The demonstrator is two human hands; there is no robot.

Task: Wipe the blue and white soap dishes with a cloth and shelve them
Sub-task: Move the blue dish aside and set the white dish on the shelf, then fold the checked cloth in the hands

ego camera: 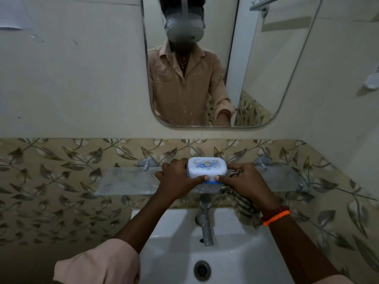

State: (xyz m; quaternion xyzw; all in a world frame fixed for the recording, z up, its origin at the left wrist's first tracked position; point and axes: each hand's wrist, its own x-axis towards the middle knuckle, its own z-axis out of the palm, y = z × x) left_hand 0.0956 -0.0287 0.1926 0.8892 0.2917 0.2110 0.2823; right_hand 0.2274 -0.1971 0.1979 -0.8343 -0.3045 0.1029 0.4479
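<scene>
A view looking down at a bathroom washbasin, with a wall of leaf-patterned tiles (61,160) behind it. At far left, the frosted glass shelf (127,181) begins, fixed to the tiles above the basin and running across to the right. In the lower left, a rolled beige sleeve (96,265) covers the left forearm, which reaches up to the shelf. The left hand (178,177) is closed around the left end of the soap dish (207,169), thumb pressed on its near edge. The soap dish, a closed case with a white lid over a blue base, sits at the middle of the shelf, held between both hands. Below it stand a metal tap (205,220) and the white sink (225,253) with its drain. The right hand (246,185) grips the dish's right end, thumb on the near edge, with a striped cloth (244,208) bunched under the palm and hanging down. Red and orange bracelets (275,215) circle the right wrist. Above, a mirror (256,58) reflects the person's beige shirt.
</scene>
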